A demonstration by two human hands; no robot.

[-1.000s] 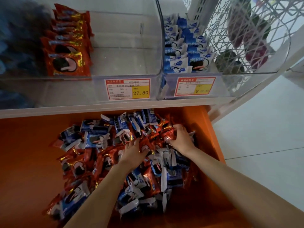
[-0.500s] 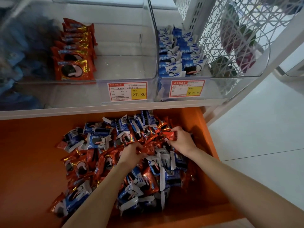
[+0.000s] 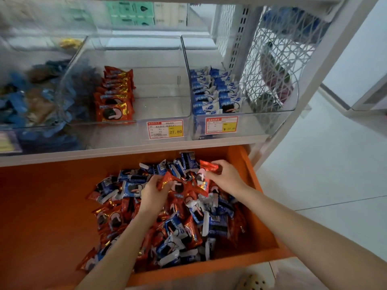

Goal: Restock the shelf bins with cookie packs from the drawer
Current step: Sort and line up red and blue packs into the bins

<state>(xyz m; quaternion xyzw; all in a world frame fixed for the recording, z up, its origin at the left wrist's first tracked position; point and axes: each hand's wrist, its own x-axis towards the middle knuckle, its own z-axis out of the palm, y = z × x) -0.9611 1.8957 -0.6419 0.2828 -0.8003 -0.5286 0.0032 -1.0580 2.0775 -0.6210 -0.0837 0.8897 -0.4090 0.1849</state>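
The orange drawer (image 3: 261,216) is pulled out and holds a loose pile of red and blue cookie packs (image 3: 182,227). Over the pile, my left hand (image 3: 152,193) grips a red pack (image 3: 173,184). My right hand (image 3: 227,176) holds red packs (image 3: 207,166), lifted a little above the heap. On the shelf above, a clear middle bin (image 3: 159,105) has a row of red packs (image 3: 114,97) along its left side. The clear bin to its right (image 3: 263,120) holds blue packs (image 3: 213,91).
A bin at the far left (image 3: 31,101) holds blurred blue and brown packs. Price tags (image 3: 165,129) sit on the bin fronts. A white lattice panel (image 3: 278,59) closes the shelf's right end. Pale floor (image 3: 335,174) lies to the right.
Both hands closed on red packs in the pile and have lifted them slightly. The view has tilted up, so more of the shelf bins shows.
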